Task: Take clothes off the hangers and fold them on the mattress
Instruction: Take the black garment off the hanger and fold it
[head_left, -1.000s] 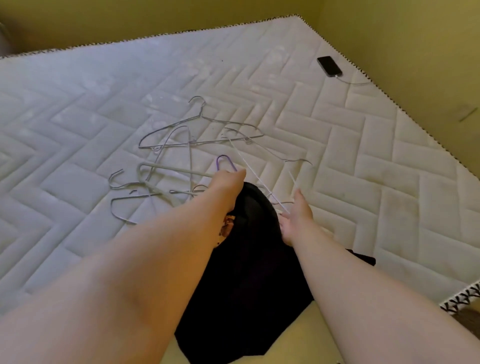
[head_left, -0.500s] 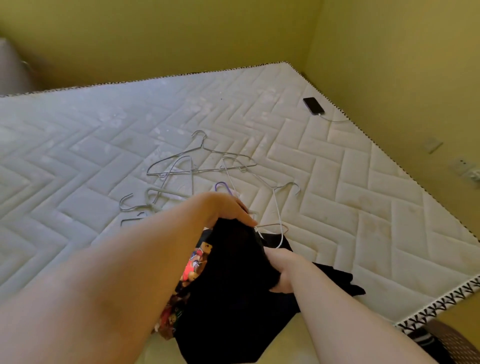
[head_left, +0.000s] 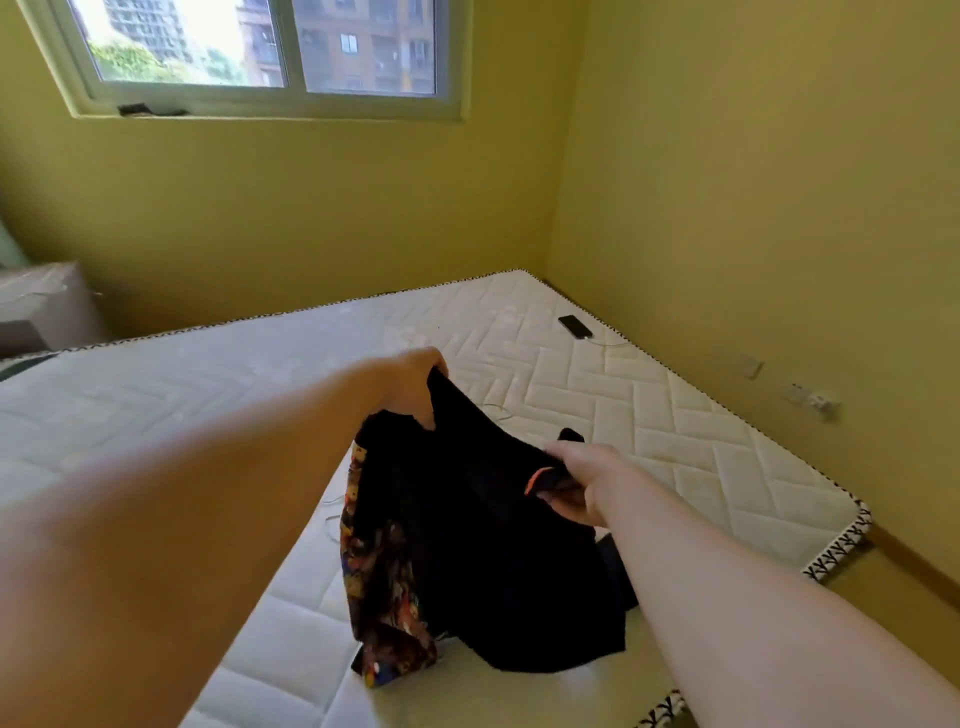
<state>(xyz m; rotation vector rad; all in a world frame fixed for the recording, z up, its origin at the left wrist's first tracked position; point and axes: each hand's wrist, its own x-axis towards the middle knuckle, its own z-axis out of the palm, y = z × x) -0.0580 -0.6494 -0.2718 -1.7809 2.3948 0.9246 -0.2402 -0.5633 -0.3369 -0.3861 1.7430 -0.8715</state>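
the person's got a black shirt (head_left: 483, 519) lifted off the mattress (head_left: 649, 415), so this looks like the step right after unhanging it, about to spread it out for folding. left hand (head_left: 415, 384) has its fingers pinched closed on the top edge of the shirt, right hand (head_left: 576, 483) is curled closed around another bit of the edge, near an orange trim. the shirt hangs between the hands with its bottom touching the mattress near the front edge, a colourful print showing on its left side. next move probably calls for finding the shoulders and laying it flat. plenty of bare mattress behind the shirt. a phone (head_left: 575, 326) sits well away near the far corner by the wall, cable attached. the front edge is close under the shirt, so spreading it further in seems safer.
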